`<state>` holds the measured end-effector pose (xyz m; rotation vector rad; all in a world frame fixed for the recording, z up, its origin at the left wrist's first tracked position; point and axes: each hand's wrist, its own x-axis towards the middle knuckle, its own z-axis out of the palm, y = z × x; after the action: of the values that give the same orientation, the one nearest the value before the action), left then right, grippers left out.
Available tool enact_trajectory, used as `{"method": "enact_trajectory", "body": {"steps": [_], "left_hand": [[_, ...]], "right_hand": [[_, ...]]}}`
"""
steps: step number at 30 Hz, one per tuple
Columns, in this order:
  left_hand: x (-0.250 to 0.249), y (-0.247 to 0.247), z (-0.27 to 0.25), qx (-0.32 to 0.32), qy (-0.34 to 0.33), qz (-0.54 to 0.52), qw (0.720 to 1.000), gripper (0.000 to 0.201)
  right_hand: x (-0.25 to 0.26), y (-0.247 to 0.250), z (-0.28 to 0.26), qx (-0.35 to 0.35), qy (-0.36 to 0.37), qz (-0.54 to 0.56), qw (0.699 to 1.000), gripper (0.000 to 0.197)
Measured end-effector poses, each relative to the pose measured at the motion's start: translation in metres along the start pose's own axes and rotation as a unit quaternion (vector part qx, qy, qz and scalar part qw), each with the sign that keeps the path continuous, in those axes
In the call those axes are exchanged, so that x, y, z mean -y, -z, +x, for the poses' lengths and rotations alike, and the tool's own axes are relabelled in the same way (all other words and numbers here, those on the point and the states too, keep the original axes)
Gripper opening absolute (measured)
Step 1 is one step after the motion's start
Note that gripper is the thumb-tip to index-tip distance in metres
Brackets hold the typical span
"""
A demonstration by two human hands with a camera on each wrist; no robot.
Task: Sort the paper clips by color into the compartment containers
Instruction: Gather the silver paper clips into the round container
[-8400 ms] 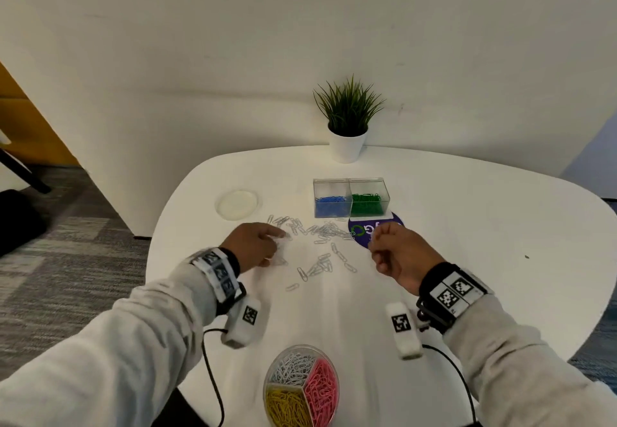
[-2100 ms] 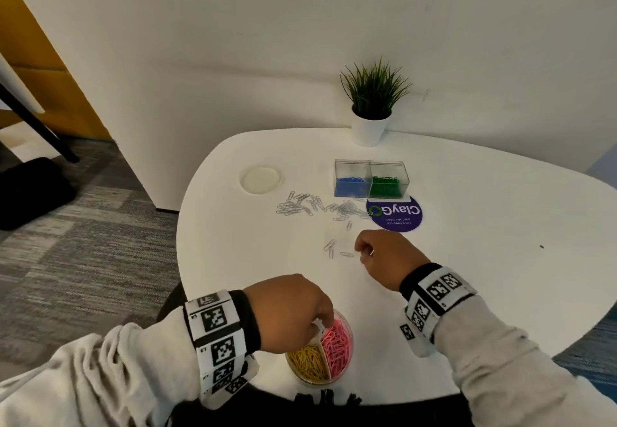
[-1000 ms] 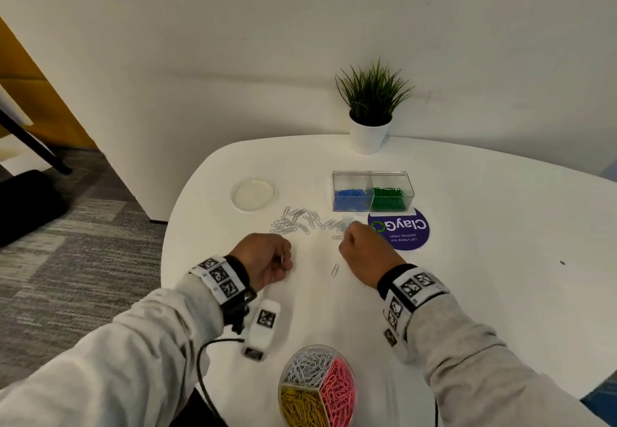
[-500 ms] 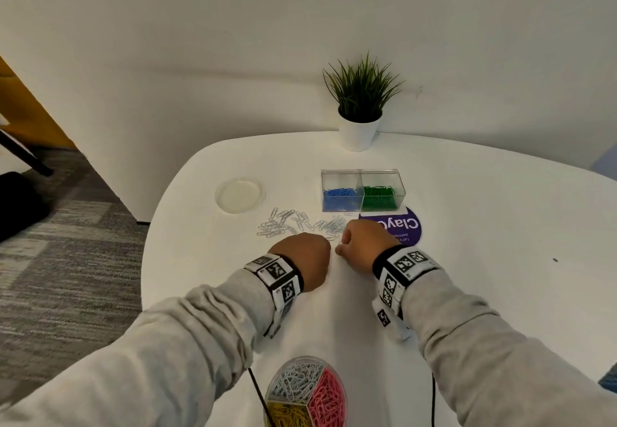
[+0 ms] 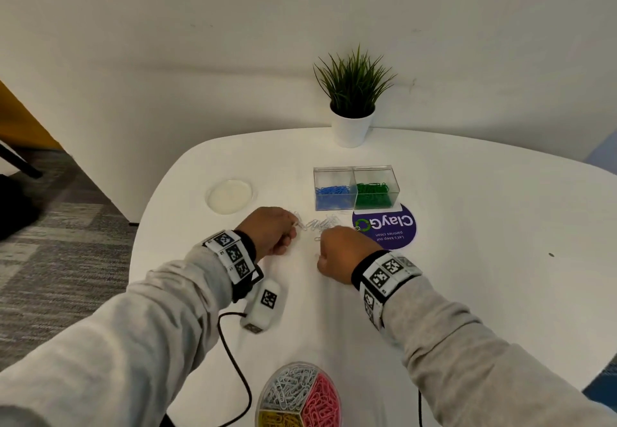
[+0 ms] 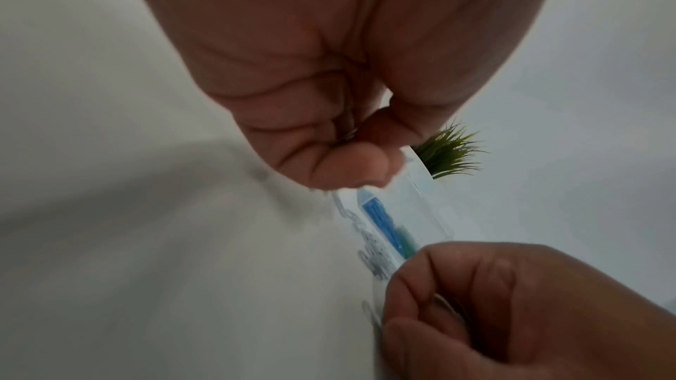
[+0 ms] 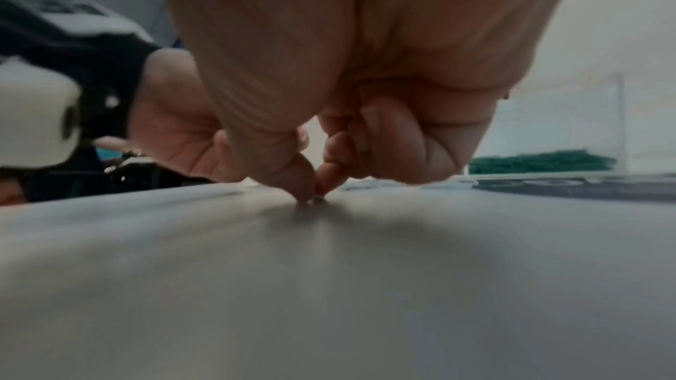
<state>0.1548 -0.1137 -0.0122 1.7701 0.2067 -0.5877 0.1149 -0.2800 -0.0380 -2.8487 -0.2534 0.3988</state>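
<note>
Loose white paper clips (image 5: 321, 224) lie in a short row on the white table (image 5: 484, 276), just in front of a clear two-part box (image 5: 355, 172) holding blue and green clips. My left hand (image 5: 295, 226) reaches the row's left end with curled fingers, and a clip (image 6: 349, 135) shows inside its fist (image 6: 362, 137). My right hand (image 5: 320, 254) is beside it, thumb and forefinger (image 7: 315, 194) pinching one clip (image 7: 317, 199) against the tabletop. A round divided container (image 5: 298, 396) with white, pink and yellow clips stands at the near edge.
A round clear lid (image 5: 229, 195) lies left of the clip row. A purple round sticker (image 5: 384, 226) sits under the box's front right. A potted plant (image 5: 352, 102) stands at the back by the wall. A cable (image 5: 233, 360) trails across the near table.
My left hand has moved away from the right one, forward and left to the end of the clip row. The right hand stays low with its fingertips on the table.
</note>
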Motion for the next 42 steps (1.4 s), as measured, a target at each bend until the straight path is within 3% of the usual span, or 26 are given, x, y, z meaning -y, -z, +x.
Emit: {"method": "enact_trajectory", "body": {"steps": [3,4,5,7,8,9,10,12,14,16,18,19,23,28,31,33,35,36,37,38,40,41,42], "left_hand": [[-0.009,-0.006,0.005,0.014,0.007,0.081,0.997,0.017],[-0.009,-0.007,0.006,0.035,-0.002,0.105,0.994,0.011],[-0.008,-0.007,0.008,0.054,-0.011,0.122,0.991,0.007],[-0.005,-0.008,0.012,0.066,-0.045,0.183,0.98,0.01],[-0.003,-0.008,0.014,0.057,-0.078,0.244,0.965,0.011],[-0.002,-0.009,0.015,0.043,-0.114,0.313,0.942,0.01],[-0.001,-0.01,0.015,0.031,-0.143,0.377,0.915,0.012],[0.004,-0.014,0.016,0.023,-0.175,0.471,0.864,0.027],[0.007,-0.019,0.018,0.023,-0.198,0.531,0.824,0.036],[0.008,-0.022,0.019,0.028,-0.223,0.553,0.802,0.032],[0.007,-0.023,0.019,0.035,-0.251,0.564,0.786,0.02],[0.006,-0.022,0.018,0.037,-0.262,0.573,0.776,0.015],[0.007,-0.02,0.015,0.044,-0.272,0.612,0.741,0.014],[0.006,-0.001,0.02,-0.001,-0.225,0.537,0.813,0.012],[0.004,0.006,0.018,-0.032,-0.196,0.562,0.803,0.026],[0.005,0.004,0.015,-0.031,-0.179,0.577,0.796,0.036],[0.01,-0.001,0.016,-0.027,-0.185,0.573,0.798,0.03],[0.012,-0.004,0.016,-0.025,-0.188,0.572,0.798,0.026],[0.012,-0.007,0.016,-0.021,-0.189,0.572,0.798,0.023],[0.013,-0.01,0.016,-0.016,-0.188,0.572,0.798,0.023],[0.011,-0.014,0.015,-0.007,-0.189,0.57,0.8,0.021],[0.01,-0.016,0.014,-0.002,-0.19,0.568,0.801,0.019],[0.01,-0.017,0.013,0.003,-0.189,0.566,0.802,0.018]], "right_hand": [[-0.001,0.008,-0.009,0.008,-0.023,0.071,0.997,0.016],[-0.007,0.012,-0.011,0.001,-0.044,0.16,0.986,0.014],[-0.016,0.016,-0.013,-0.006,-0.075,0.297,0.952,0.014],[-0.035,0.025,-0.02,-0.033,-0.132,0.581,0.802,0.015],[-0.045,0.028,-0.022,-0.055,-0.143,0.669,0.728,0.018],[-0.055,0.033,-0.024,-0.075,-0.144,0.716,0.679,0.024],[-0.061,0.036,-0.024,-0.091,-0.14,0.736,0.657,0.028],[-0.068,0.041,-0.019,-0.111,-0.138,0.725,0.666,0.028],[-0.072,0.042,-0.007,-0.116,-0.152,0.666,0.721,0.019],[-0.076,0.04,0.004,-0.103,-0.152,0.541,0.821,0.013],[-0.079,0.037,0.012,-0.096,-0.127,0.328,0.931,0.014],[-0.078,0.036,0.014,-0.09,-0.108,0.235,0.962,0.014],[-0.071,0.028,0.017,-0.043,-0.032,0.09,0.995,0.012],[-0.066,0.025,0.009,-0.025,-0.008,0.03,0.999,0.009],[-0.074,0.034,0.005,-0.079,-0.052,0.114,0.989,0.007],[-0.081,0.042,0.005,-0.129,-0.092,0.279,0.947,0.006],[-0.081,0.048,0.001,-0.135,-0.124,0.531,0.828,0.006],[-0.081,0.05,-0.001,-0.135,-0.13,0.617,0.765,0.009],[-0.082,0.053,-0.002,-0.131,-0.135,0.663,0.724,0.015],[-0.082,0.053,-0.003,-0.122,-0.141,0.686,0.703,0.021],[-0.083,0.053,-0.001,-0.104,-0.161,0.691,0.697,0.025],[-0.083,0.052,0.0,-0.095,-0.177,0.674,0.71,0.022],[-0.081,0.05,0.001,-0.084,-0.189,0.631,0.748,0.016]]}}
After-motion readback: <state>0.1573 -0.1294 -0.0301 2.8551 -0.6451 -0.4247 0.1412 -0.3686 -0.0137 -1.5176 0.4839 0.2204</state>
